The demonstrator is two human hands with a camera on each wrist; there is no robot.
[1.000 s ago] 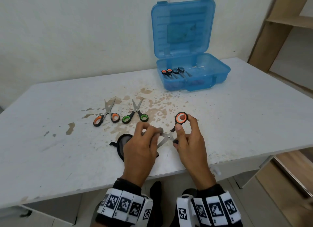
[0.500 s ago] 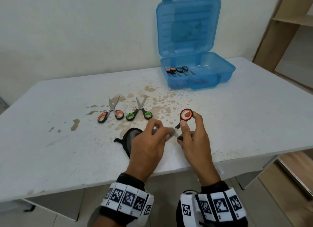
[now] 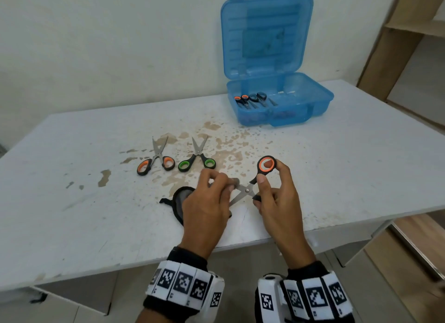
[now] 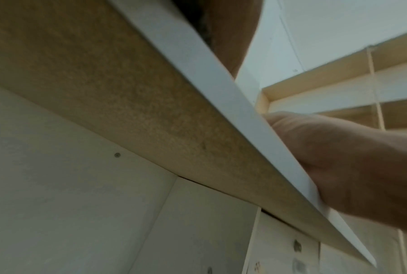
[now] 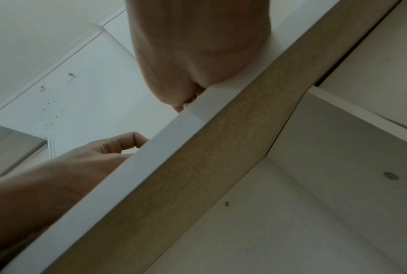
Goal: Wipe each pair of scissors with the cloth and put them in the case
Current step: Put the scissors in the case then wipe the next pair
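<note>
Steel-bladed, orange-handled scissors (image 3: 248, 190) are under wipe, held spread open just above the near edge of the tabletop (image 3: 337, 166). The right hand (image 3: 277, 202) has its grip pinched on the handles: thumb and fingers clamp the stem below the upper orange ring, and curled lower fingers hold the second handle. The left hand (image 3: 207, 202) has its grip closed on one blade through a fold of the dark cloth (image 3: 179, 197), the rest of which trails onto the tabletop beneath that hand.

Handling judgement: light, rigid, bare metal likely slick; edges and points are the hazard. Hold belongs on the rubbery handles, with cloth kept between fingers and blade.

Beyond the left grip, well apart, lie an orange-handled pair (image 3: 156, 160) and a green-handled pair (image 3: 197, 157), both partly open, apparently awaiting wiping. Far beyond the right grip stands the blue case (image 3: 322, 101), lid up, with two pairs already inside.

Wrist views show only the tabletop underside and hand edges; neither grip is confirmed there.
</note>
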